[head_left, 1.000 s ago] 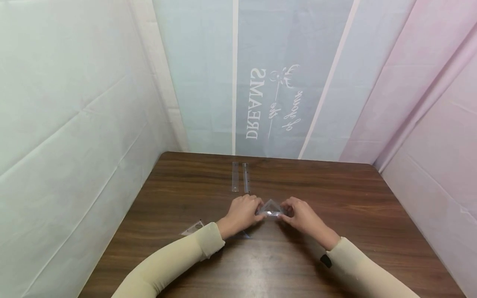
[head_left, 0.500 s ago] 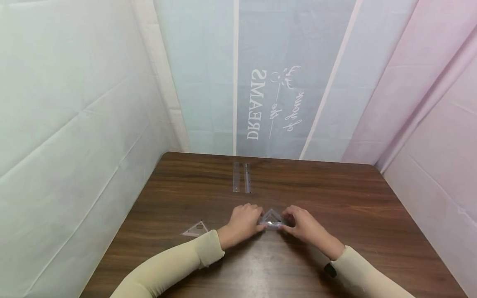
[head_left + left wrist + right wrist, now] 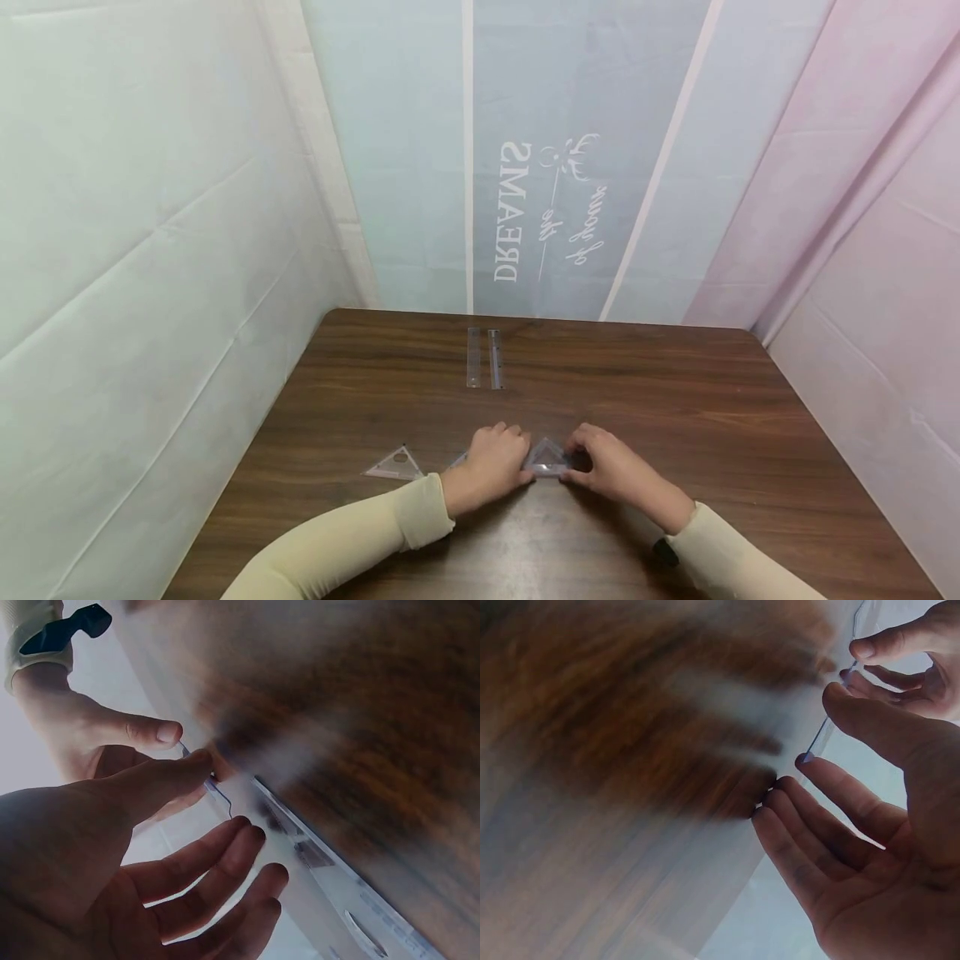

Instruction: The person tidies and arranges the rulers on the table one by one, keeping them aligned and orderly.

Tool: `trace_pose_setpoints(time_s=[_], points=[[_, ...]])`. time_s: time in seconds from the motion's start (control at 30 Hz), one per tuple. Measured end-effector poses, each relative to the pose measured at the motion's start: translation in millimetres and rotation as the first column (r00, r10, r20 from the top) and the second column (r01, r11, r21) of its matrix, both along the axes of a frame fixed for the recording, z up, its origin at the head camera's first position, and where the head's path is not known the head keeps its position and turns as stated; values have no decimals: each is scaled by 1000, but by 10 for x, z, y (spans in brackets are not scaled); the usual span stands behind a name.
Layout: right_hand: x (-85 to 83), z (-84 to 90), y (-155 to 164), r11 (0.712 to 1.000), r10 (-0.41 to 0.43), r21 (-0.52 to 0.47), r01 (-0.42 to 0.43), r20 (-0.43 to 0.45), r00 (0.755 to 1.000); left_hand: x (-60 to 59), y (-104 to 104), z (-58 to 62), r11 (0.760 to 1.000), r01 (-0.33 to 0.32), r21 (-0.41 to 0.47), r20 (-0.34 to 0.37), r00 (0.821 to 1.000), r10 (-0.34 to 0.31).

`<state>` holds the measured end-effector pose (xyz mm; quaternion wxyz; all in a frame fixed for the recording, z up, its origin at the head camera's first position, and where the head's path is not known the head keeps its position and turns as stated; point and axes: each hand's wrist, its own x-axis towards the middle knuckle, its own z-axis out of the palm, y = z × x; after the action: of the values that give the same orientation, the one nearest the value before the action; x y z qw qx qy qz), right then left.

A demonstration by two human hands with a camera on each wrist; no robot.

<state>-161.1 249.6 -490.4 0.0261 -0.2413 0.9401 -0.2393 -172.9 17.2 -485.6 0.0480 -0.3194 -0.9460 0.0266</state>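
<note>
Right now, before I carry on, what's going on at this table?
A person's left hand and right hand pinch a clear triangle between them, one at each side. To the left, a clear set square with a round hole lies on the brown table, and part of another clear piece shows beside the left hand, mostly hidden. Farther back, a clear ruler and a second ruler lie side by side, not touching.

A clear triangular set square point(image 3: 547, 470) is pinched by left hand point(image 3: 493, 460) and right hand point(image 3: 617, 472), apex toward the far edge of the table point(image 3: 675, 383)
</note>
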Motion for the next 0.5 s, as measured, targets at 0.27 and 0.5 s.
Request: trace_pose_setpoints(time_s=[0.27, 0.5], points=[[66, -6, -41, 999, -1, 53, 1, 0, 1000, 59, 13, -12, 999, 20, -37, -60, 998, -22], [88, -47, -54, 998, -15, 63, 16, -10, 1000, 87, 22, -49, 997, 41, -64, -103, 994, -47]])
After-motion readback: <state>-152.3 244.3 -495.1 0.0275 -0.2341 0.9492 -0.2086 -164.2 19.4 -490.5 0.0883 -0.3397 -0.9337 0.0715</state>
